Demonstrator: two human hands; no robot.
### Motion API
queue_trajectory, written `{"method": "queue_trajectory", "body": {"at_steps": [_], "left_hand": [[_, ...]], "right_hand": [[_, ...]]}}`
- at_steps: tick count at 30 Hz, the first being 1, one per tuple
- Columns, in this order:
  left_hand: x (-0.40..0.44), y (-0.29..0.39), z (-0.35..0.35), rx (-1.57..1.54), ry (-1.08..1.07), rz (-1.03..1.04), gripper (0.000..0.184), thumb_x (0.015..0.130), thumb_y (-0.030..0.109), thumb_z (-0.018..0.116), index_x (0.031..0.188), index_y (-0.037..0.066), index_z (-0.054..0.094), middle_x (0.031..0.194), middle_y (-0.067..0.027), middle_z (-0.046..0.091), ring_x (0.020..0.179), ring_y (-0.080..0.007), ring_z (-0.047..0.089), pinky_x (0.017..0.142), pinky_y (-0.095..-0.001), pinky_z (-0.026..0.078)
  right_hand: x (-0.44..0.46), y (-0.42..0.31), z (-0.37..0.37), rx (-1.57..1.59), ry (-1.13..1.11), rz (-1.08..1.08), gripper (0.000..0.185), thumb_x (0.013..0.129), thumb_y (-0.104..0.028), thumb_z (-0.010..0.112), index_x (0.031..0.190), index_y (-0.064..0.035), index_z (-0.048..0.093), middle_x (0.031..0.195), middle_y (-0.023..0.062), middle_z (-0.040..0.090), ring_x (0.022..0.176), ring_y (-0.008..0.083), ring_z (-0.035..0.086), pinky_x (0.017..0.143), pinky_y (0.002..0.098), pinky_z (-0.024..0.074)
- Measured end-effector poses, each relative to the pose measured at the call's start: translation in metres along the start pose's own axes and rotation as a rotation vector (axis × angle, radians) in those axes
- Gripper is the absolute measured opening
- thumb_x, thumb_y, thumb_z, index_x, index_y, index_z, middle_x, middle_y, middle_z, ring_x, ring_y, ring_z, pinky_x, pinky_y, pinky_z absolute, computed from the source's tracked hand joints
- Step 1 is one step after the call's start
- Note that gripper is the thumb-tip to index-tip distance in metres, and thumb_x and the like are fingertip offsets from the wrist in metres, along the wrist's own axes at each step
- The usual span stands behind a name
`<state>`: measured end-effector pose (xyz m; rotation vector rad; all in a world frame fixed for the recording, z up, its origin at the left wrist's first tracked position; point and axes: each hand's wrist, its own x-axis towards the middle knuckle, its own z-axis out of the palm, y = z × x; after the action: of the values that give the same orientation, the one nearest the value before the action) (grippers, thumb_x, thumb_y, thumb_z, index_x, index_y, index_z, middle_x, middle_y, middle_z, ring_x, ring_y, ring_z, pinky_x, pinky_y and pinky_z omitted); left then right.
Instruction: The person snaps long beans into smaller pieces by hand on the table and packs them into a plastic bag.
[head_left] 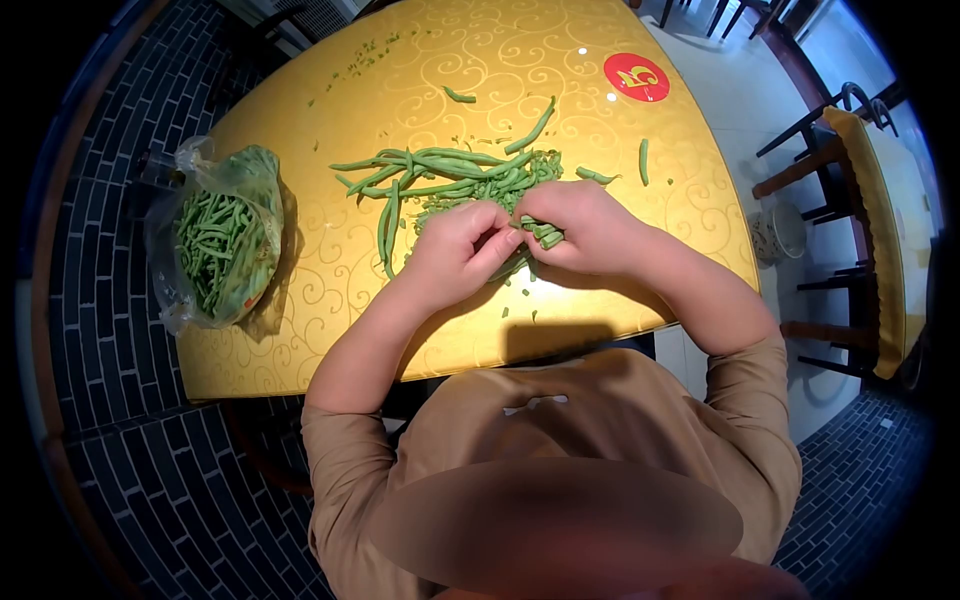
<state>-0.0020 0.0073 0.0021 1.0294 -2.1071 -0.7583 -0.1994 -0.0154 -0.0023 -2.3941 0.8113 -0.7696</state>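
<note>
Apparently the step in hand is snapping beans short: the right hand (pixel 588 228) is curled around a bunch of green beans (pixel 546 235), above the near middle of the gold surface (pixel 325 235). The left hand (pixel 462 250) meets it fingertip to fingertip; whether it grips a bean end, I cannot tell. The next break probably calls for a firm pinch. Long beans (pixel 440 162) overlap the cut pile (pixel 535 178), slightly in the way; a bag (pixel 262 175) of beans stands well left.
</note>
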Motion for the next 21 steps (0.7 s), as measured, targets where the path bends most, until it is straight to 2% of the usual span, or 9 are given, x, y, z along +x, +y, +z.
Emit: {"method": "queue_trajectory", "body": {"at_steps": [2, 5, 8, 11, 14, 17, 18, 21], "left_hand": [[0.001, 0.0, -0.001, -0.015, -0.058, 0.036, 0.012, 0.084, 0.012, 0.058, 0.077, 0.002, 0.057, 0.066, -0.0048, 0.051, 0.057, -0.0153, 0.047, 0.053, -0.0279, 0.039], [0.001, -0.008, -0.002, -0.141, -0.141, 0.025, 0.016, 0.086, 0.012, 0.055, 0.075, 0.001, 0.057, 0.067, -0.0049, 0.053, 0.054, -0.0136, 0.047, 0.051, -0.0255, 0.038], [-0.001, -0.003, -0.004, -0.578, -0.204, -0.308, 0.015, 0.085, 0.01, 0.053, 0.075, 0.0, 0.057, 0.069, -0.0055, 0.055, 0.05, -0.0112, 0.045, 0.048, -0.0221, 0.037], [-0.004, -0.002, 0.006, -1.178, -0.118, -0.545, 0.013, 0.084, 0.007, 0.052, 0.074, 0.001, 0.055, 0.07, -0.0058, 0.056, 0.047, -0.0083, 0.042, 0.045, -0.0195, 0.035], [-0.006, -0.002, 0.011, -1.403, -0.078, -0.604, 0.011, 0.084, 0.006, 0.051, 0.074, 0.001, 0.053, 0.068, -0.006, 0.055, 0.046, -0.0075, 0.039, 0.044, -0.0196, 0.034], [-0.005, -0.006, 0.009, -1.338, -0.022, -0.497, 0.014, 0.085, 0.009, 0.051, 0.073, 0.002, 0.053, 0.068, -0.0054, 0.055, 0.046, -0.0067, 0.039, 0.044, -0.0192, 0.033], [-0.003, -0.008, 0.007, -1.253, 0.013, -0.512, 0.014, 0.085, 0.009, 0.051, 0.073, 0.003, 0.053, 0.066, -0.0043, 0.054, 0.046, -0.0064, 0.038, 0.044, -0.019, 0.033], [0.002, -0.016, 0.006, -0.951, 0.065, -0.508, 0.016, 0.086, 0.012, 0.054, 0.072, 0.004, 0.053, 0.063, -0.001, 0.051, 0.047, -0.0052, 0.038, 0.044, -0.0184, 0.032]], "right_hand": [[-0.001, -0.002, 0.0, -0.049, -0.013, -0.015, 0.014, 0.073, -0.017, 0.064, 0.08, -0.0067, 0.056, 0.074, 0.0101, 0.057, 0.069, 0.0308, 0.056, 0.058, 0.0384, 0.0457], [-0.001, -0.004, -0.006, -0.026, -0.093, -0.049, 0.014, 0.072, -0.017, 0.06, 0.079, -0.0072, 0.054, 0.072, 0.0105, 0.055, 0.07, 0.0309, 0.057, 0.06, 0.0408, 0.0456], [-0.001, -0.004, -0.007, -0.028, -0.036, -0.209, 0.012, 0.072, -0.014, 0.061, 0.078, -0.0072, 0.053, 0.067, 0.0086, 0.052, 0.064, 0.0303, 0.055, 0.056, 0.0394, 0.0445], [-0.004, -0.007, -0.007, -0.064, 0.034, -0.262, 0.011, 0.071, -0.012, 0.061, 0.078, -0.0072, 0.053, 0.065, 0.0082, 0.049, 0.06, 0.0297, 0.053, 0.053, 0.0376, 0.0432], [-0.004, -0.008, -0.004, -0.045, 0.124, -0.303, 0.011, 0.075, -0.015, 0.06, 0.078, -0.0074, 0.053, 0.068, 0.009, 0.051, 0.06, 0.0271, 0.054, 0.052, 0.0343, 0.0433], [0.004, -0.006, 0.005, 0.183, 0.305, -0.098, 0.012, 0.081, -0.018, 0.059, 0.081, -0.0073, 0.054, 0.071, 0.0096, 0.054, 0.061, 0.0247, 0.056, 0.053, 0.0319, 0.0439], [0.005, -0.002, 0.001, 0.392, 0.24, 0.137, 0.015, 0.084, -0.019, 0.059, 0.087, -0.0053, 0.053, 0.072, 0.0107, 0.056, 0.063, 0.0247, 0.057, 0.054, 0.0309, 0.0443], [0.019, 0.02, -0.009, 0.793, 0.19, 0.48, 0.012, 0.086, -0.012, 0.058, 0.092, -0.0043, 0.051, 0.072, 0.0018, 0.054, 0.06, 0.0067, 0.053, 0.055, 0.0224, 0.0435]]}}
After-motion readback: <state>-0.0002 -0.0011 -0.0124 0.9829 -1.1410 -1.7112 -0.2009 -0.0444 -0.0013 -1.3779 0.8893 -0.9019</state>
